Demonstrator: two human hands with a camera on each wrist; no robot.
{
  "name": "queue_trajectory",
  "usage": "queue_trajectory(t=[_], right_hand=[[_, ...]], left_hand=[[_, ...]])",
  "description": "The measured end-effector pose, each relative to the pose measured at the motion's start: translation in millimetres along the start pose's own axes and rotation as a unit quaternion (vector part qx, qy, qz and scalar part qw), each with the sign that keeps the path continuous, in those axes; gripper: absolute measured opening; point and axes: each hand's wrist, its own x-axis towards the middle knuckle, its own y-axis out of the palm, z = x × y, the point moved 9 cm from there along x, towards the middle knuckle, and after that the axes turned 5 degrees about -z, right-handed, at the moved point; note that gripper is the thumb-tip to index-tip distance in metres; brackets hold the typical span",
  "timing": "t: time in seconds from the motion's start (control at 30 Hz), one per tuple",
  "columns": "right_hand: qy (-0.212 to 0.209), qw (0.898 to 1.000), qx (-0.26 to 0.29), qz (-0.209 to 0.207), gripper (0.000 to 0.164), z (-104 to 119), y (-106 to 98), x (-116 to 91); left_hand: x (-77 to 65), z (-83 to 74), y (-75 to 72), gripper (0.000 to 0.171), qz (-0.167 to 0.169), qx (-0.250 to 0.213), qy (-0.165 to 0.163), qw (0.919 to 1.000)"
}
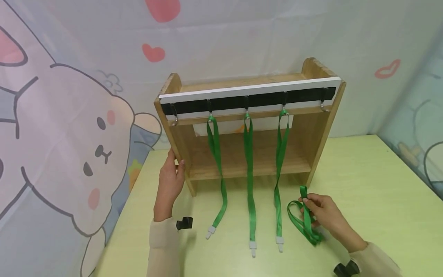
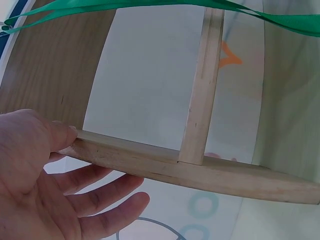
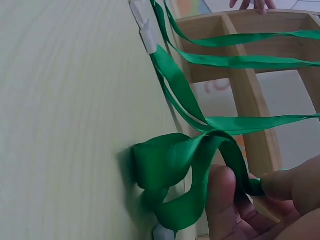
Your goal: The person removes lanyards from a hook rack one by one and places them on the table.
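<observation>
Pale yellow-green desk (image 1: 363,184) spreads beneath everything; clock directions are read from the middle of the wooden rack (image 1: 326,134) standing on it. Nearest, toward 5 o'clock, the right hand (image 1: 327,215) pinches a green lanyard (image 1: 307,219) between thumb and fingers, one fold poking up above the grip and the rest drooping in loops. Its lower end is blurred, so I can't be sure whether it touches the desk. At 8 o'clock the left hand (image 1: 169,181) holds the rack's side panel, thumb on the front edge, the other fingers spread apart along the outer side. Between the hands, three hanging lanyards (image 1: 250,161) drop toward 6 o'clock, with white clips (image 1: 253,245) at their ends. They loop over the middle three of five metal hooks (image 1: 324,107) along a black strip (image 1: 266,99). Farthest, toward 12 o'clock, hangs a pale backdrop (image 1: 242,46) with pink hearts (image 1: 154,53); a cartoon animal (image 1: 69,134) fills it toward 9.
</observation>
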Motion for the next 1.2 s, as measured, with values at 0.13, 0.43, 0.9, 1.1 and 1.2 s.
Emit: queue_trajectory(t=[0.13, 0.43, 0.9, 1.1, 1.2], right_hand=[[-0.014, 1.000, -0.022, -0.005, 0.030, -1, 2, 1], [-0.059, 0.996, -0.064, -0.009, 0.026, 3, 9, 5], [-0.056, 0.988, -0.139, -0.034, 0.012, -8, 8, 8], [-0.062, 0.982, -0.169, -0.055, 0.016, -5, 4, 7], [-0.056, 0.982, -0.169, -0.057, 0.015, -7, 2, 8]], left_hand=[[0.4, -0.7, 0.4, 0.054, 0.002, -0.001, 0.000, 1.0000], [1.5, -3.1, -1.8, 0.054, 0.001, 0.002, 0.003, 1.0000], [-2.9, -4.1, -0.9, 0.052, -0.004, 0.000, 0.003, 1.0000], [-2.2, -4.3, -1.2, 0.053, -0.006, -0.003, 0.001, 1.0000], [-1.4, -3.6, -1.2, 0.053, -0.007, -0.004, -0.001, 1.0000]])
